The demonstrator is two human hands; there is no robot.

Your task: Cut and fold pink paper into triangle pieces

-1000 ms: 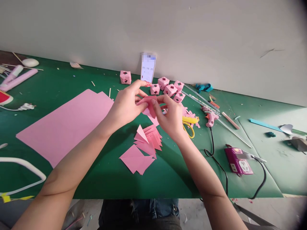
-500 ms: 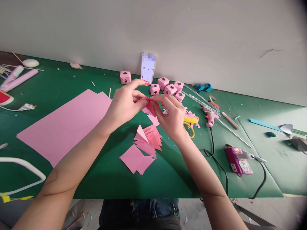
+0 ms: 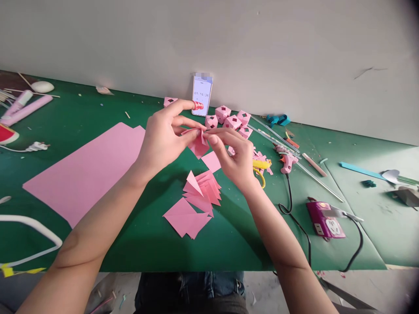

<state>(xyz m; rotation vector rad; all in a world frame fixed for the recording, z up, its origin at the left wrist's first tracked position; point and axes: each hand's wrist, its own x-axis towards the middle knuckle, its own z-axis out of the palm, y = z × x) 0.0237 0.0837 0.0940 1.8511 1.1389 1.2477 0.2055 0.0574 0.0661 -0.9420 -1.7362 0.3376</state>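
Between both hands, above the table, is a small folded piece of pink paper (image 3: 199, 147). My left hand (image 3: 165, 137) pinches it between thumb and fingers, its index finger, with a red patterned wrap at the tip, stretched out before the phone. From the other side, my right hand (image 3: 234, 155) grips the paper's right edge with closed fingers. Below them lies a loose pile of pink paper squares (image 3: 204, 189), some folded, with more folded squares (image 3: 186, 218) nearer me. Behind the hands sit several folded pink paper balls (image 3: 223, 114) with dark diamond-shaped openings.
A phone (image 3: 202, 93) showing a timer leans on the wall. Large pink sheets (image 3: 88, 170) lie left. To the right are yellow-handled scissors (image 3: 261, 164), pink scraps, a pink glue gun (image 3: 288, 162), clear sticks and a purple power socket (image 3: 327, 220) with cables.
My left hand has shifted slightly left and its index finger has risen in front of the phone. The paper's right edge is now bent upright, and my right thumb has lifted.
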